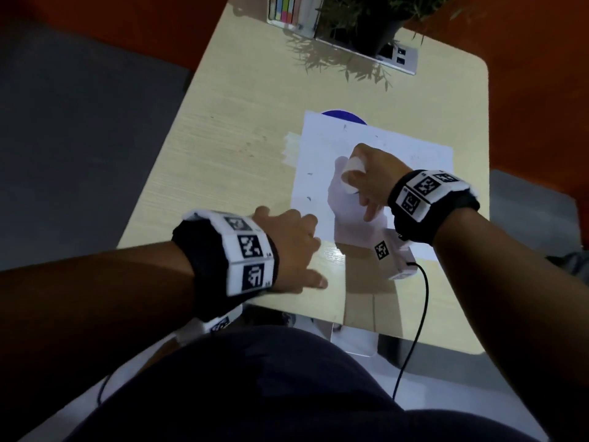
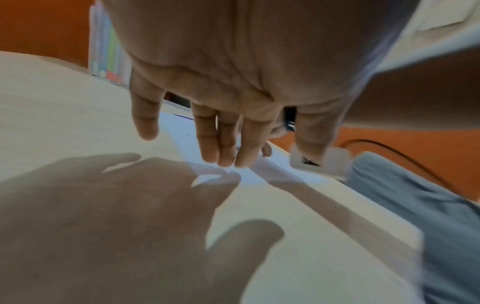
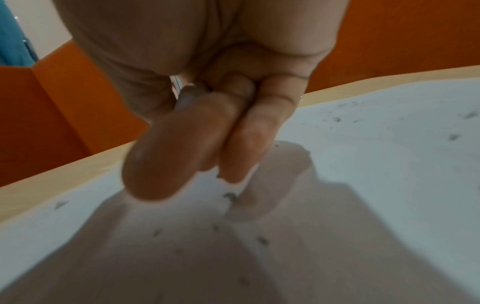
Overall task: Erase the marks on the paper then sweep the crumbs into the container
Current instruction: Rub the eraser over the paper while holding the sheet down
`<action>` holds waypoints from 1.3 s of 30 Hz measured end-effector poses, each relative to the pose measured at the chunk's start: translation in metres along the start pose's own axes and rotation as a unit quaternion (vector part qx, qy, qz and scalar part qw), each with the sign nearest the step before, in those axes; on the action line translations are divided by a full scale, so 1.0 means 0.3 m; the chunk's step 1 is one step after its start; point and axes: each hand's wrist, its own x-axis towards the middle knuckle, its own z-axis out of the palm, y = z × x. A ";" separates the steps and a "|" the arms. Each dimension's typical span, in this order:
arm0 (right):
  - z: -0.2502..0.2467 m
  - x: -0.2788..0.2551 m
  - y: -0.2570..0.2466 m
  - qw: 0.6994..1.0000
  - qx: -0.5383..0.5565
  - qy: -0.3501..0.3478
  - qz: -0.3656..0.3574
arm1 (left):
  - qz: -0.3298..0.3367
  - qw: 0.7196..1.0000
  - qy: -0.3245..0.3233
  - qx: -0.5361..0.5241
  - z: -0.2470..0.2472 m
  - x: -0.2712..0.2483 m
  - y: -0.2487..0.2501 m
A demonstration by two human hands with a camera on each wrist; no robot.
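From the head view, the paper (image 1: 366, 177) lies on the right half of the table (image 1: 242, 129), its near edge close to the table's near edge, with a blue round thing (image 1: 343, 116) peeping from under its far edge; whether that is the container cannot be told. The right hand (image 1: 366, 183) is over the middle of the sheet, fingers curled round a white eraser (image 1: 352, 169). The left hand (image 1: 291, 247) rests with fingers spread and straight at the paper's near left corner, seemingly steadying it. A few dark specks (image 1: 308, 198) dot the sheet. A potted plant (image 1: 369, 23) and a holder of coloured strips (image 1: 287, 11) stand at the table's far edge. In the left wrist view, the straight fingertips (image 2: 226, 156) touch down at the paper's edge. In the right wrist view, the curled fingers (image 3: 179, 148) hover just above the sheet, where dark crumbs (image 3: 230, 196) lie scattered; no clear pencil marks show. Erasing looks nearly done, while all the sweeping remains.
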 end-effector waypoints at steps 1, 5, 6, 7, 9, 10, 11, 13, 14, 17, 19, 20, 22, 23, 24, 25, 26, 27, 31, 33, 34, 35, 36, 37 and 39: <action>0.005 -0.005 0.004 1.000 -0.005 0.003 -0.004 | -0.006 0.999 0.034 -0.012 -0.029 0.019 -0.012; 0.023 -0.019 0.013 0.999 -0.041 0.015 -0.017 | -0.047 0.986 0.156 -0.041 -0.082 0.159 -0.150; 0.022 -0.019 0.013 0.998 -0.054 0.018 -0.020 | -0.047 0.987 0.148 -0.038 -0.071 0.196 -0.184; 0.018 -0.018 0.009 0.998 -0.065 0.020 -0.020 | -0.042 0.989 0.136 -0.027 -0.049 0.231 -0.214; 0.017 -0.015 -0.002 0.997 -0.070 0.029 -0.019 | -0.029 0.992 0.125 -0.006 -0.012 0.279 -0.252; 0.024 -0.019 -0.012 0.997 -0.062 0.033 -0.018 | -0.026 0.992 0.124 -0.004 -0.002 0.289 -0.260; 0.042 -0.030 -0.022 0.998 -0.051 0.036 -0.016 | -0.026 0.992 0.125 -0.003 0.003 0.294 -0.264; 0.100 -0.057 -0.036 0.998 -0.041 0.033 -0.024 | -0.027 0.990 0.137 0.005 0.009 0.301 -0.270; 0.124 -0.069 -0.042 0.998 -0.046 0.027 -0.032 | -0.025 0.989 0.145 0.007 0.014 0.305 -0.273; 0.105 -0.042 -0.069 0.997 -0.055 0.046 -0.023 | -0.022 0.989 0.144 -0.007 0.020 0.311 -0.278; 0.056 -0.011 -0.093 0.995 -0.053 0.083 -0.024 | -0.024 0.991 0.133 -0.012 0.015 0.311 -0.275; 0.051 -0.009 -0.095 0.994 -0.058 0.093 -0.023 | -0.025 0.991 0.128 -0.012 0.012 0.310 -0.273; 0.094 -0.045 -0.081 0.996 -0.043 0.073 -0.021 | -0.030 0.991 0.129 -0.013 0.007 0.302 -0.269; 0.125 -0.074 -0.075 0.998 -0.024 0.046 -0.019 | -0.032 0.991 0.131 -0.011 0.006 0.296 -0.269; 0.147 -0.095 -0.067 0.999 -0.011 0.025 -0.022 | -0.033 0.990 0.133 -0.010 0.009 0.297 -0.270; 0.142 -0.094 -0.071 0.999 -0.020 0.021 -0.018 | -0.032 0.990 0.137 -0.010 0.008 0.292 -0.266; 0.126 -0.070 -0.079 0.998 -0.037 0.041 -0.013 | -0.030 0.990 0.138 -0.011 0.006 0.290 -0.261; 0.105 -0.042 -0.093 0.996 -0.049 0.070 -0.014 | -0.029 0.990 0.137 -0.015 0.004 0.290 -0.258; 0.101 -0.035 -0.089 0.994 -0.062 0.090 -0.025 | -0.030 0.990 0.136 -0.015 -0.002 0.289 -0.255; 0.137 -0.078 -0.064 0.996 -0.065 0.046 -0.036 | -0.031 0.990 0.135 -0.006 -0.001 0.286 -0.257; 0.133 -0.072 -0.062 0.996 -0.074 0.042 -0.038 | -0.032 0.991 0.132 -0.008 -0.003 0.284 -0.254; 0.121 -0.050 -0.071 0.994 -0.086 0.056 -0.036 | -0.032 0.991 0.129 -0.011 -0.008 0.279 -0.247; 0.103 -0.023 -0.081 0.993 -0.087 0.076 -0.034 | -0.032 0.991 0.127 -0.014 -0.011 0.279 -0.244; 0.085 -0.004 -0.098 0.992 -0.075 0.092 -0.032 | -0.032 0.991 0.126 -0.013 -0.013 0.279 -0.244; 0.091 -0.007 -0.093 0.992 -0.068 0.096 -0.036 | -0.033 0.991 0.127 -0.008 -0.014 0.281 -0.249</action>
